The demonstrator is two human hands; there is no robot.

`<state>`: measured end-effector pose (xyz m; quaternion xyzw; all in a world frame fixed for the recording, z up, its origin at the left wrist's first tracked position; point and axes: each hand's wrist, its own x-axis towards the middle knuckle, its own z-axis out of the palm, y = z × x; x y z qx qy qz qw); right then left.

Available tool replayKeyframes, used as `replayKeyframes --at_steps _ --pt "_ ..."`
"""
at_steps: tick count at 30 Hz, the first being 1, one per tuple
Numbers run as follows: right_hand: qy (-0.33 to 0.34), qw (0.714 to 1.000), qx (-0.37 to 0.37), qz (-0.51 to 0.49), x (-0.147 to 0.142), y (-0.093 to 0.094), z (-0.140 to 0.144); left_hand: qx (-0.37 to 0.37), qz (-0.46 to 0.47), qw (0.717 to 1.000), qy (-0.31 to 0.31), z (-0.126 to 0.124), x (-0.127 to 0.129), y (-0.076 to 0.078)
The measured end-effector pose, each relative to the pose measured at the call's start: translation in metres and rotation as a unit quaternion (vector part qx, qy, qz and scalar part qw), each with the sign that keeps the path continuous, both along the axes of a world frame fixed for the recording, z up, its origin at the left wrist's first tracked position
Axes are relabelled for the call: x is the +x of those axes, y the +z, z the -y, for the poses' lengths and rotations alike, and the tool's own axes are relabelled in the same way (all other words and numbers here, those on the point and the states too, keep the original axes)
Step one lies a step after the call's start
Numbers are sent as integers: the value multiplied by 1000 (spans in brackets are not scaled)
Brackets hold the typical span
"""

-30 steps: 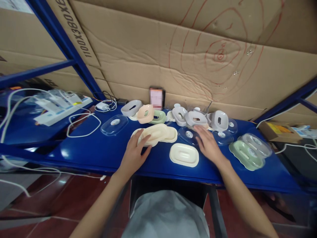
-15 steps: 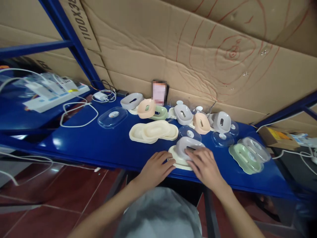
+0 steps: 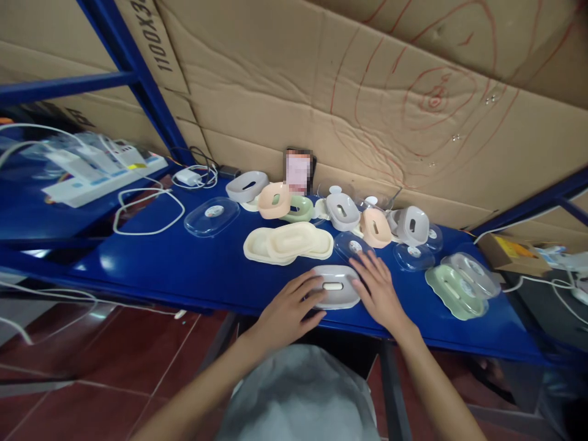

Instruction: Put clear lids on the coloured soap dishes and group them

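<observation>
A grey soap-dish insert (image 3: pixel 334 285) lies flat on a cream tray at the near edge of the blue shelf (image 3: pixel 184 269). My left hand (image 3: pixel 289 306) rests against its left side with fingers spread. My right hand (image 3: pixel 379 291) presses its right side, fingers extended towards a clear lid (image 3: pixel 353 246). The cream tray beneath is almost fully hidden.
Behind lie stacked cream trays (image 3: pixel 287 242), several grey, peach and green inserts (image 3: pixel 342 211) and clear lids (image 3: pixel 211 216). A green tray with a clear lid (image 3: pixel 454 288) sits to the right. White cables (image 3: pixel 147 211) and power strips (image 3: pixel 101 174) lie left. A cardboard wall stands behind.
My right hand brought a grey insert from the back row down onto the cream tray; my left hand left the stacked trays. The insert now lies flat between both hands.
</observation>
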<state>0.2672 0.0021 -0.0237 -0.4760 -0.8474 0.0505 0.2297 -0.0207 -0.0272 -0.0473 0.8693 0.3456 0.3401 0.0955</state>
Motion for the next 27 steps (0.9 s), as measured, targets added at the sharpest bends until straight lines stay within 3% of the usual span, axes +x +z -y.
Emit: replayKeyframes --at_steps 3,7,11,14,19,22,27 --pt "-82 996 -15 -20 15 -8 -10 -20 52 998 19 3 -1 1" --pt "-109 994 9 -20 26 -13 -9 -85 74 993 19 4 -4 4" --pt "-126 988 48 -77 26 -5 2 -173 60 983 27 2 -6 7" --pt "-59 992 40 -106 13 6 20 -204 67 976 33 0 -7 7" --pt "73 996 33 -29 -19 10 52 -208 81 975 22 -2 -6 6" --pt "89 994 54 -17 -25 5 54 -213 80 973 19 -3 -6 7" --pt "58 995 83 -1 -22 -6 56 -212 71 975 15 -3 -6 7"
